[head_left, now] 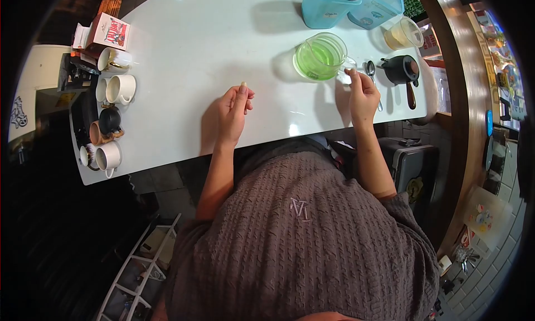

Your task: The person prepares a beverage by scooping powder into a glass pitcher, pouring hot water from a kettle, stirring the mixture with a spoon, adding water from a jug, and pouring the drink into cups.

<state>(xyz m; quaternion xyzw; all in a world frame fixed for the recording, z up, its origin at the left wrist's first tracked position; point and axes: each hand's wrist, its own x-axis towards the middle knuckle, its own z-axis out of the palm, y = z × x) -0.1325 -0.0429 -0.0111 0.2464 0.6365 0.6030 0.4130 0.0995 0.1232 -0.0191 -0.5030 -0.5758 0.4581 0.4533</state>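
Observation:
A clear glass jug [317, 58] with green liquid in it stands on the white table, its handle turned toward my right. The fingertips of my right hand [363, 95] are closed at that handle. My left hand [236, 106] hovers over the table's near side, well left of the jug. Its fingers are curled in with the thumb laid along them, and nothing shows in them. Just past my right hand lies a metal spoon [371, 70], partly hidden behind the fingers.
Light-blue plastic containers [326, 8] stand behind the jug, with a dark-handled utensil across them. To the right are a tub of pale powder [404, 34] and a small black pot [400, 70]. Several mugs [121, 89] and a printed box [110, 32] line the left edge.

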